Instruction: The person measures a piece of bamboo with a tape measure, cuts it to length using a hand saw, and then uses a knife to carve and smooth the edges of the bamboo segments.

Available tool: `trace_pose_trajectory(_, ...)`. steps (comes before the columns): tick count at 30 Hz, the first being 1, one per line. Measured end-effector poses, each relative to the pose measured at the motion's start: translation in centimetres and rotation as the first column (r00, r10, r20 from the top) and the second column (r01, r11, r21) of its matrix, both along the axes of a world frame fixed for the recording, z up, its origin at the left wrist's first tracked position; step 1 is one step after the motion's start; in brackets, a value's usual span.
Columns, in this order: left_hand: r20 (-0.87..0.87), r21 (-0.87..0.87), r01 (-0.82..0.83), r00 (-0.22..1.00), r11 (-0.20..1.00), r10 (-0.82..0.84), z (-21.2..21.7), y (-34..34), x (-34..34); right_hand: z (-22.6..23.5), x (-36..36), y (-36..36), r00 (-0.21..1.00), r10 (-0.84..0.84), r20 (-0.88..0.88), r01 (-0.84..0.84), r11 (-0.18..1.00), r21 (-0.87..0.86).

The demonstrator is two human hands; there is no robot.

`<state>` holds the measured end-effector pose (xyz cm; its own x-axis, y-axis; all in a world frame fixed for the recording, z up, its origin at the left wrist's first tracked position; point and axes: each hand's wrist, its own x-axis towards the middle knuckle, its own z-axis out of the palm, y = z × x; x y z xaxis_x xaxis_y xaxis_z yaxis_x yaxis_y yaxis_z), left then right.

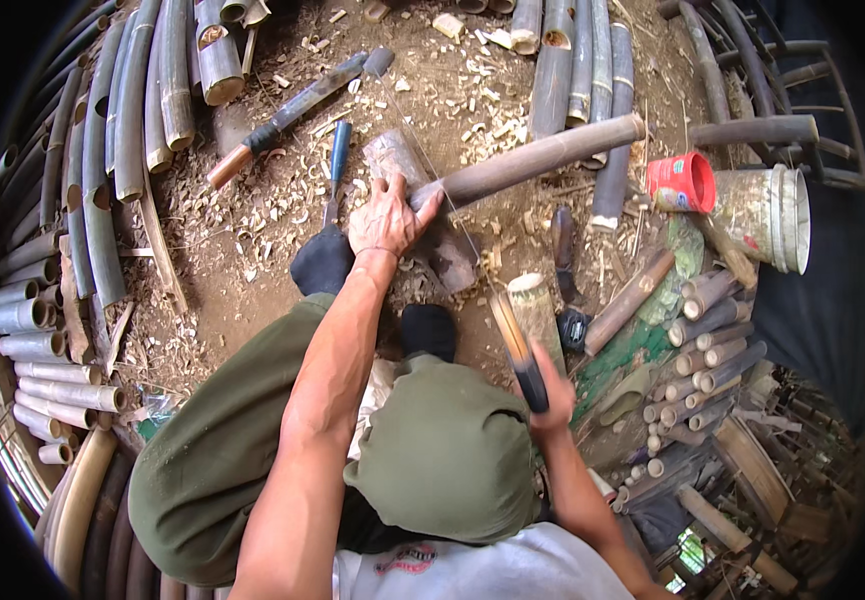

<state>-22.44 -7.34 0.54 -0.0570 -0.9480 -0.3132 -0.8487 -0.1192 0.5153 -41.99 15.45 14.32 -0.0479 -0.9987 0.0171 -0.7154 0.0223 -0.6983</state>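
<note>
1. Long grey-brown bamboo pole (528, 160): lying slanted across a worn grey wooden chopping block (423, 205), far end raised toward upper right.
2. Thin-bladed saw with dark handle (518, 350): blade running diagonally up to the pole, handle lowest.

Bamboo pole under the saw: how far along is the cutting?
Done: short cut sections lie stacked at right, shavings cover the ground. In hand: left hand pins the bamboo pole while right hand holds the saw. Left: the pole looks uncut; long poles wait.
</note>
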Motion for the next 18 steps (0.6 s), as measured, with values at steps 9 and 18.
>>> trace_pose_trajectory(9,-0.028,-0.105,-0.041,0.999,0.994,0.038,-0.8,0.5,-0.9,-1.5,2.1,-3.7,0.999,0.037,-0.004,-0.037,0.992,-0.122)
trace_pose_trajectory(18,-0.008,-0.078,-0.059,0.998,0.995,0.058,-0.7,0.6,0.0,6.8,-0.7,10.2,0.997,0.000,-0.081,0.013,0.987,0.160)
